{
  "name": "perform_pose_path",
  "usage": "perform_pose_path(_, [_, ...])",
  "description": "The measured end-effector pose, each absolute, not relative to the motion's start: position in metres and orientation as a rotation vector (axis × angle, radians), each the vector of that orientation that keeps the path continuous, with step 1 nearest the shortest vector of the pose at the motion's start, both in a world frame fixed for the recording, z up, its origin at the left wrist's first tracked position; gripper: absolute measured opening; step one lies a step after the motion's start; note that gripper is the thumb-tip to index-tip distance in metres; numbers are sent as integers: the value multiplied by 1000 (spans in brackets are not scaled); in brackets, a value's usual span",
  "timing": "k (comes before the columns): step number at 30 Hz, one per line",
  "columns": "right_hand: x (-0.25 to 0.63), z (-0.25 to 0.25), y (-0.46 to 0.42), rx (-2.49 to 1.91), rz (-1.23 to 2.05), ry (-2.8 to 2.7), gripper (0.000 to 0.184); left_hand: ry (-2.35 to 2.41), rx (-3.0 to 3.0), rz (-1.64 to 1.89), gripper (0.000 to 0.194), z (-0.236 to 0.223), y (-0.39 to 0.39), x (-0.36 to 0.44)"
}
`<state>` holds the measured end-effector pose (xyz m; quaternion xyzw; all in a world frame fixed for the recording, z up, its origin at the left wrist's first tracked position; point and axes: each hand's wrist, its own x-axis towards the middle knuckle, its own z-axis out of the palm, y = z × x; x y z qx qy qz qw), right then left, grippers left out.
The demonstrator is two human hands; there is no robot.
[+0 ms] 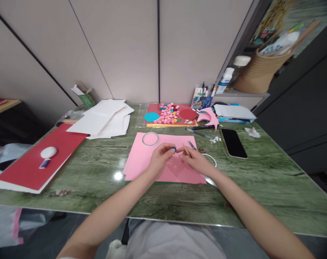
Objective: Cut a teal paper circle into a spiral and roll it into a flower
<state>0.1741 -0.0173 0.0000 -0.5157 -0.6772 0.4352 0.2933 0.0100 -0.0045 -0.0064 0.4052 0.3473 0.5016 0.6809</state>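
Observation:
Above the pink paper (141,162), my left hand (162,154) pinches a small blue piece (173,149) between thumb and fingertips. It looks like curled paper, but it is too small to be sure. My right hand (194,158) is closed around a thin pale wooden stick (186,149). Its index fingertip meets the right side of the blue piece. Scissors (191,145) lie partly under my right hand, one white handle loop (210,159) showing beyond it. On the pink paper's upper left rests a thin grey ring (150,139).
Pink crumpled balls (168,114) sit on a red sheet behind, beside a blue disc (151,117) and a red disc (188,114). A phone (234,143) and pens (203,127) lie right. White sheets (101,117) and red card (63,151) with a white oval object (48,152) are left.

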Motion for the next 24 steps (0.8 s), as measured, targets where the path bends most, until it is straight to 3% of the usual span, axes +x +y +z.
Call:
perform_pose_path(7, [174,-1,-17,-1376,1171,-1799,27,729,949,1140,35,-9,-2,7])
perform_pose_path(24, [174,-3,-16,-1376,1132,-1829,30,651,777,1105,21,-1,-8,11])
